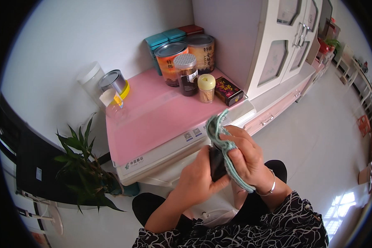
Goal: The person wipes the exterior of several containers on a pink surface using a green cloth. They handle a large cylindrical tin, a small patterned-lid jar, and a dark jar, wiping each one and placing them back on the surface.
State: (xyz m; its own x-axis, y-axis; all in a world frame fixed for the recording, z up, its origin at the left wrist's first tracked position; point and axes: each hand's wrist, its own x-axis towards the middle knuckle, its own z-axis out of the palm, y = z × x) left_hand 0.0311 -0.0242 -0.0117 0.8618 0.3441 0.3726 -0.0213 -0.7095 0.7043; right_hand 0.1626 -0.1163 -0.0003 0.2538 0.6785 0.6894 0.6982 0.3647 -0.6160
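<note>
My left hand (198,176) grips a small dark object (217,163), mostly covered by my fingers, so its kind is unclear. With my right hand (246,155) I press a folded pale green cloth (228,148) against its right side. Both hands are above my lap, just in front of the near edge of a table with a pink cover (148,124). On that table stand a toothpick holder (206,90) with a cream lid, a dark-filled jar (187,77) with a silver lid, and a black box (229,90) with a flower print.
Behind the jar are two orange cans (172,65) and teal tins (158,39). A metal-lidded can (113,82), a tall clear container (91,80) and a clear cup (113,102) stand at left. A potted plant (83,158) flanks the table; a white cabinet (279,52) adjoins it.
</note>
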